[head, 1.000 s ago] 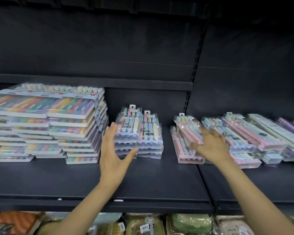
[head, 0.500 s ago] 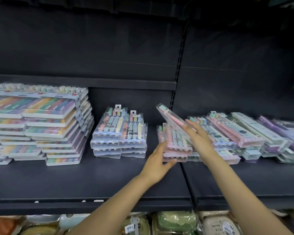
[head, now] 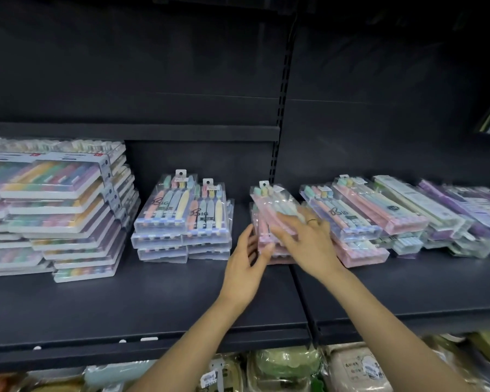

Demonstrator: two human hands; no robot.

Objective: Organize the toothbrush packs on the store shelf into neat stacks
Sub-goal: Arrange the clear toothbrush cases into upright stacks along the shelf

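A: What are the hands doing?
B: The right hand [head: 309,241], fingers spread flat, presses on the top pink toothbrush pack [head: 275,207]; half a second ago it held that pack tilted up. The left hand [head: 245,267] is open against the pink stack's [head: 263,244] left edge.
A: How many packs in it?
B: Hidden by the hands and blurred; I cannot tell.
A: And beside it?
B: Left, two neat side-by-side stacks of clear packs [head: 181,222], three high. Right, the loose overlapping packs [head: 379,219] run off the frame edge on the dark shelf [head: 153,301].
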